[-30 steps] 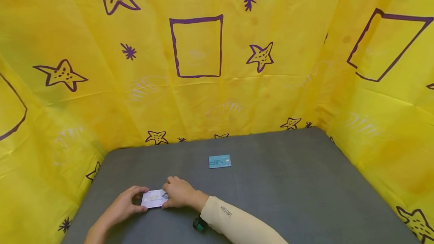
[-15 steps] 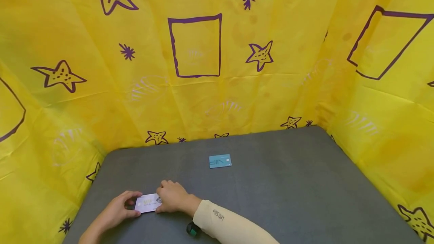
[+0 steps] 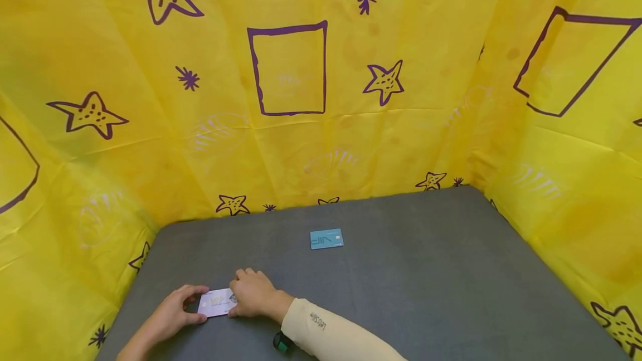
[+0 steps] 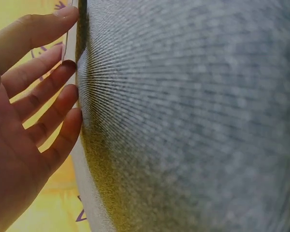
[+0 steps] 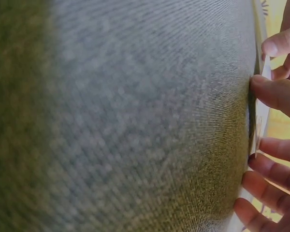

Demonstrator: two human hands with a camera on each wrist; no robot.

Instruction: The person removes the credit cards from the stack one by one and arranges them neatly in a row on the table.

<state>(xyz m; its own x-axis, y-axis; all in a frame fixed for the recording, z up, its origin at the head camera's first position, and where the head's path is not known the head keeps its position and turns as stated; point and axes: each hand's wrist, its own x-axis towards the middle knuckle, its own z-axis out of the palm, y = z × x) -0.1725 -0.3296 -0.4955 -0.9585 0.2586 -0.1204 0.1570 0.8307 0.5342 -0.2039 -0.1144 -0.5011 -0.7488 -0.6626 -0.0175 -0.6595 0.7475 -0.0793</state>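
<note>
Nearest, a cream sleeve (image 3: 346, 333) with dark lettering covered a person's right forearm, beside a small black-and-green object (image 3: 282, 342) near the wrist. The right hand (image 3: 257, 294) and left hand (image 3: 171, 312) faced each other over a grey table (image 3: 426, 272), toward its left edge. Each had thumb and fingers parted about as wide as the short side of a white card (image 3: 215, 302), pinching it by opposite ends. The card bore yellowish lettering; whether it lay flat or was slightly raised could not be told. Farther off, a teal card (image 3: 326, 239) with darker lettering lay near the middle of the table's far edge, well apart from both hands. Behind that edge, from corner to corner, hung a yellow cloth (image 3: 401, 144) patterned with purple-outlined starfish.
</note>
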